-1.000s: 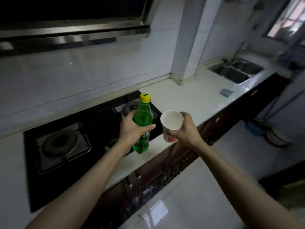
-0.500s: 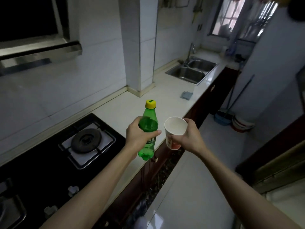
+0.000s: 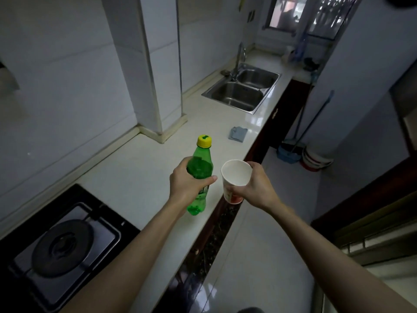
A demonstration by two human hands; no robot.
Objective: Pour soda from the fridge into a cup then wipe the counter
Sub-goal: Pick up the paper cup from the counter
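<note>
I have the capped soda bottle [image 3: 199,169] in my left hand [image 3: 187,184], its fingers wrapped round it, and the empty cup [image 3: 234,177] pinched in my right hand [image 3: 257,188]; pouring and wiping remain, the cloth [image 3: 237,133] near the counter's [image 3: 140,177] front edge.

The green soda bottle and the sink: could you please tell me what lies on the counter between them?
A folded grey cloth on otherwise bare counter, per the head view.
</note>
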